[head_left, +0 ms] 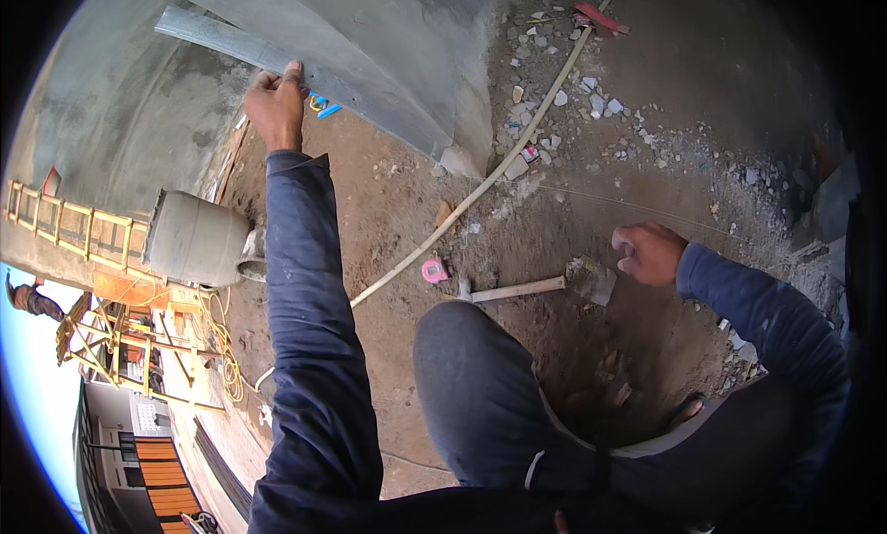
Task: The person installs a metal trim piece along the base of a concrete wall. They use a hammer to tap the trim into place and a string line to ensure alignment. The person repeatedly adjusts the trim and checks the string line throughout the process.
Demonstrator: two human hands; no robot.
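Note:
My left hand [275, 109] is closed on the edge of a long grey metal strip [217, 42], thumb on one side and fingers on the other. The strip runs along the edge of a smooth grey cement pillar [397, 54] toward its base. My right hand [650, 254] hovers over the dirt at the right with its fingers curled in; whether anything is between them is hidden. Beside it lies a flat, dusty greyish square piece [593, 281]. A hammer [517, 290] with a wooden handle rests near my knee, and a pink tape measure [434, 271] lies just left of it.
A pale hose [490, 178] crosses the ground diagonally. A thin string [637, 203] stretches rightward from the pillar's base. Broken stones [596, 102] litter the upper right. At left are a grey drum [196, 238], a wooden ladder [88, 229], scaffolding and another person [39, 300].

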